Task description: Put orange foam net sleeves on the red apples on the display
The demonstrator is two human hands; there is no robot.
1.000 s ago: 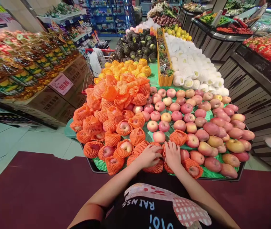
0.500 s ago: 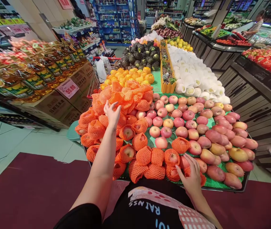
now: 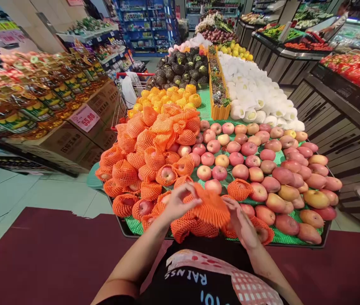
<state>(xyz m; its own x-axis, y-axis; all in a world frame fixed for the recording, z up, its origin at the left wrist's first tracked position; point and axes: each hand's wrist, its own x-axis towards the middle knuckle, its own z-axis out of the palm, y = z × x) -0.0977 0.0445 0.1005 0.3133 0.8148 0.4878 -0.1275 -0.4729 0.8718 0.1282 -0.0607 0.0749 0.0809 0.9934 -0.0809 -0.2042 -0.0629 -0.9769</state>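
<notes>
Change: half a second ago the left hand (image 3: 176,202) was up at the heap of empty nets (image 3: 167,123); it is now back at lower centre with one.
Net sleeve (image 3: 210,207): orange foam mesh, held over the front edge of the stand (image 3: 297,237).
Left hand: fingers closed on the net's left edge.
Right hand (image 3: 241,222): has left the front apples (image 3: 262,169), now gripping the net's right side.
Meaning: probably stretching it open for an apple.
Hidden: the net's opening and anything inside it; the right fingertips.

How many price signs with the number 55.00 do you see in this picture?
1. The price sign stands on the cardboard boxes at the left, below the bottles. Others may be hidden or too blurred to read.
</notes>
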